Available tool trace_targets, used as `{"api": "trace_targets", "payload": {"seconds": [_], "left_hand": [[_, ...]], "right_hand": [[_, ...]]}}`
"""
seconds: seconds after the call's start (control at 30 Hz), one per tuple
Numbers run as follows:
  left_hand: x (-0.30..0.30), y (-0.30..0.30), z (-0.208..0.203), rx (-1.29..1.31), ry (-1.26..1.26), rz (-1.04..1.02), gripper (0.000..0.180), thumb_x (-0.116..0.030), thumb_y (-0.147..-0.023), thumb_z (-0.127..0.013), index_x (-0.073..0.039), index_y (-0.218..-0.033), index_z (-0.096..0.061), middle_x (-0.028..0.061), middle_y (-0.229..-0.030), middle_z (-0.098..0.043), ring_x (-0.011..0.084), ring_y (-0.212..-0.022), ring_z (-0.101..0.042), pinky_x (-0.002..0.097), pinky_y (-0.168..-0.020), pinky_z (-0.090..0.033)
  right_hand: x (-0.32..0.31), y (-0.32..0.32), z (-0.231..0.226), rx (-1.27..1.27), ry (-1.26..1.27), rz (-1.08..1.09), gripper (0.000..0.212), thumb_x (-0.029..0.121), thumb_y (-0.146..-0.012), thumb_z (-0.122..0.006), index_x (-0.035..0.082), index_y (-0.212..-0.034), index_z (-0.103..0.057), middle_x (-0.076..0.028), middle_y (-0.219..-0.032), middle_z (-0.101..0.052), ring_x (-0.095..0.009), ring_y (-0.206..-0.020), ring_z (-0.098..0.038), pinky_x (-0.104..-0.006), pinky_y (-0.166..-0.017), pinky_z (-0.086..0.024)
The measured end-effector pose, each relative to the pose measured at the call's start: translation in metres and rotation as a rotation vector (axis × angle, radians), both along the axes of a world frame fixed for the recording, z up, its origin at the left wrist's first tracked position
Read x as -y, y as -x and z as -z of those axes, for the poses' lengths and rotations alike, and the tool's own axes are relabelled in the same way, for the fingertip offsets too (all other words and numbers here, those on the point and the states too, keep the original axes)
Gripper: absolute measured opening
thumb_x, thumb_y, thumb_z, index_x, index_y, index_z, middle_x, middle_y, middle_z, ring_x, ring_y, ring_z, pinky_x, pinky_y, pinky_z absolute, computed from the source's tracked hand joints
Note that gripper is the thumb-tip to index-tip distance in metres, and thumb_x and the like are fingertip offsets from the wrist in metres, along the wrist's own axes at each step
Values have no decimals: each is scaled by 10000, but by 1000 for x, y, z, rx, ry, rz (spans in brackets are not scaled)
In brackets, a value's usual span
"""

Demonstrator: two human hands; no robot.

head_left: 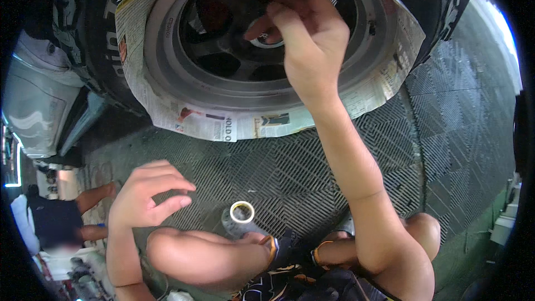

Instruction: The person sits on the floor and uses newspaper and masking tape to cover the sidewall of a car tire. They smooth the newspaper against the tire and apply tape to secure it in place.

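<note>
A wheel fills the top of the view, with a grey rim (161, 58) and a black spoked centre (214, 61). Sheets of newspaper (203, 124) lie around the rim, over part of the black tyre (92, 28). In front of the wheel's hub, my right hand (317, 33) is raised with fingers bent but apart, and I see nothing held. Its fingertips overlap the round centre cap (266, 40); whether they touch it I cannot tell. My left hand (149, 194) hovers over the floor by my knee, thumb and fingers apart, holding nothing.
A small round white-rimmed item (242, 212), cup or tape ring, is by my shoe between my bent legs. Below is a dark ridged tile floor (290, 170). Another person (58, 217) is at the lower left, below a silver car body (42, 108).
</note>
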State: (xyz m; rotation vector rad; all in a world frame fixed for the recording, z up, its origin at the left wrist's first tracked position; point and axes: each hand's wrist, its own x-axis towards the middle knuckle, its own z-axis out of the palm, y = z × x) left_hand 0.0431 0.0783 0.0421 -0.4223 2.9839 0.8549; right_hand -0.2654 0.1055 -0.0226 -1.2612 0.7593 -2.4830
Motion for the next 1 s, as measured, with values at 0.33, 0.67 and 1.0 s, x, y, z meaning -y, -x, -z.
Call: {"api": "trace_targets", "payload": {"seconds": [0.33, 0.67, 1.0], "left_hand": [[4, -122, 253, 340, -362, -35, 253, -226, -880, -749, -85, -1090, -758, 99, -1020, -718, 299, -998, -643, 415, -911, -515], [-89, -162, 378, 125, 13, 27, 343, -314, -776, -829, -133, -1060, -762, 62, -1143, -664, 275, -1176, -555, 498, -1036, -371], [-86, -162, 363, 139, -104, -73, 168, -194, -812, -778, -104, -942, -718, 45, -935, -697, 243, -1017, -615, 486, -1000, -360]], "right_hand": [[5, 16, 28, -478, -174, 859, 155, 63, -803, -715, -2, -943, -730, -90, -866, -757, -275, -835, -725, -386, -821, -552], [-6, 23, -14, -1247, -82, 1202, 502, 2, -753, -670, 50, -1253, -661, -220, -1364, -620, -390, -1265, -559, -480, -1072, -428], [-4, 17, 4, -1101, -558, 1282, 367, 208, -822, -734, -18, -1105, -673, -242, -983, -695, -443, -811, -665, -556, -722, -535]]}}
